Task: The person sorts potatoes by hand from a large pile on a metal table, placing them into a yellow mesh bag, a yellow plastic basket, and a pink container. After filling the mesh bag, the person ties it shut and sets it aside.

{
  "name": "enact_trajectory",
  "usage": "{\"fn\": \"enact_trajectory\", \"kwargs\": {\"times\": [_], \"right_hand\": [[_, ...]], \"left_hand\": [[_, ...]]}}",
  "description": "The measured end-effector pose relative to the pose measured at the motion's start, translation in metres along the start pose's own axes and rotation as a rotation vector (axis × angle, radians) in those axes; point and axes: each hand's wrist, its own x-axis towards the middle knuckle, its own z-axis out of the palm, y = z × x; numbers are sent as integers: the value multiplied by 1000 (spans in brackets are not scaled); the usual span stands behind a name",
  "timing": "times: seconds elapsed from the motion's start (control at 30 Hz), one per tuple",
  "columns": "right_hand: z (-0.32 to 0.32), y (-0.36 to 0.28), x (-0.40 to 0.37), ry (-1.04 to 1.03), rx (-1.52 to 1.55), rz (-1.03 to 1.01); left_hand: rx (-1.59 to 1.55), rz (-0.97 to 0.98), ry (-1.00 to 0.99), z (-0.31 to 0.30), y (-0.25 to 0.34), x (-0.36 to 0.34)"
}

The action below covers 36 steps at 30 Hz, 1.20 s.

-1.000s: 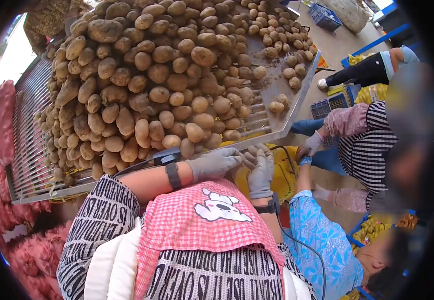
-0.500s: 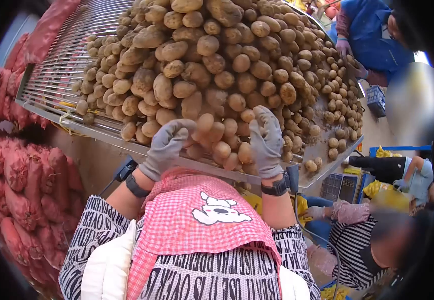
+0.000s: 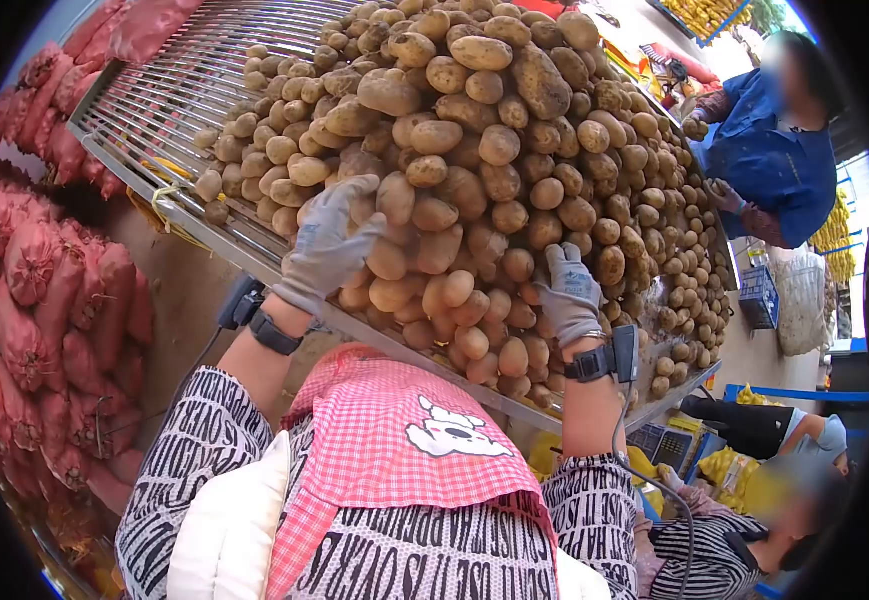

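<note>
Mostly potatoes (image 3: 475,150) on the slatted tray (image 3: 145,110).

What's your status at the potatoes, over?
Left grey-gloved hand flat on brown potato heap. Right grey-gloved hand lower, same heap. Person in blue opposite.

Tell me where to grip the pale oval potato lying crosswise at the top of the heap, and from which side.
Grip the oval potato across its narrow middle, coming down from above. It lies on its side along the crest of the potato heap, so its top and long flanks look bare, while neighbours crowd its ends.
</note>
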Motion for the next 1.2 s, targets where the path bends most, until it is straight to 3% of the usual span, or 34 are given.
{"fn": "enact_trajectory", "kwargs": {"times": [0.03, 0.1, 0.23, 0.3, 0.33, 0.37, 0.43, 0.5, 0.6, 0.63, 0.7, 0.73, 0.83, 1.0, 1.1, 1.17, 1.2], "right_hand": [[0, -1, 2, 6, -5, -12], [-2, -3, 1, -76, 64, 66], [11, 9, -7, -57, 81, 73], [6, 15, -4, -79, 109, 62], [4, 16, -2, -78, 47, 45], [3, 17, -1, -78, -13, 30], [-1, 15, -1, -75, -28, 59], [-1, 14, -4, -77, -46, 78], [5, 14, 0, -31, -52, 36], [8, 17, 1, -29, -36, 14], [13, 25, 1, -24, -17, -21], [15, 28, 1, -30, 13, -8], [10, 27, 1, -88, 54, 58], [6, 26, -19, 60, 80, 125], [12, 29, -34, 205, 235, 212], [25, 35, -39, 283, 274, 173], [32, 36, -42, 370, 326, 158]], "left_hand": [[1, -1, 14, 7, 5, 7], [404, 25, -88, 28, 17, 19], [549, -61, -113, 46, 20, 35], [519, -94, -240, 37, 24, 37], [427, 12, -95, 40, 12, 25], [430, 22, -98, 42, 2, 15], [243, 263, 107, 40, -8, 0], [232, 285, 99, 35, -8, -4], [-861, -298, 105, 15, 4, -5], [-854, -299, 120, 9, -5, -4], [-1740, -279, -123, -3, -31, 0], [-1807, -261, -152, -9, -29, 1], [-1834, -337, -128, -25, -19, 3], [-1786, -392, -85, -20, -26, 7], [-1823, -490, -204, -22, -45, 31], [-1370, -303, -112, -29, -51, 64], [-1076, -304, -43, -35, -43, 84]]}}
